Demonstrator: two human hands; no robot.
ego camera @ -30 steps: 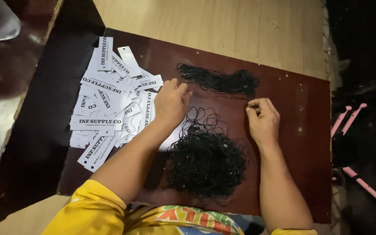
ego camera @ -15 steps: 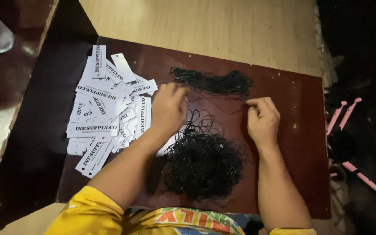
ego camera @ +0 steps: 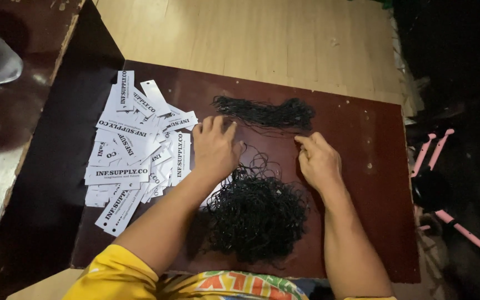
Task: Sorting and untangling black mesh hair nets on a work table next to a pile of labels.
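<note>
**Supervisor:** Report hand status.

**Operator:** I am watching the left hand (ego camera: 215, 149) lying palm down at the right edge of the white paper tags (ego camera: 134, 150). Its fingers are lying loosely spread and flat, resting on the tags nearest the middle of the board; I cannot tell whether a tag is being gripped under the palm. Compared with half a second ago, this hand is sitting in much the same spot, fingertips pointing away from the body.

**Supervisor:** And the right?

**Operator:** The right hand (ego camera: 319, 161) is resting on the dark red board (ego camera: 373, 166), thumb and forefinger pressed together in a pinch. I am assuming a thin black string between them, but it is too fine to confirm. The pinch is holding the position it had a second ago.

**Supervisor:** Location of the strings?

**Operator:** The tangled pile of black strings (ego camera: 256, 214) is lying just below and between both hands, touching the left wrist. A straightened bundle of black strings (ego camera: 265, 113) is lying just beyond the fingertips of both hands, apart from the pinch. Neither heap is showing any shift from the earlier frames.

**Supervisor:** Anything else?

**Operator:** Pink-handled items (ego camera: 445, 183) are lying well right of the right hand, off the board.
</note>
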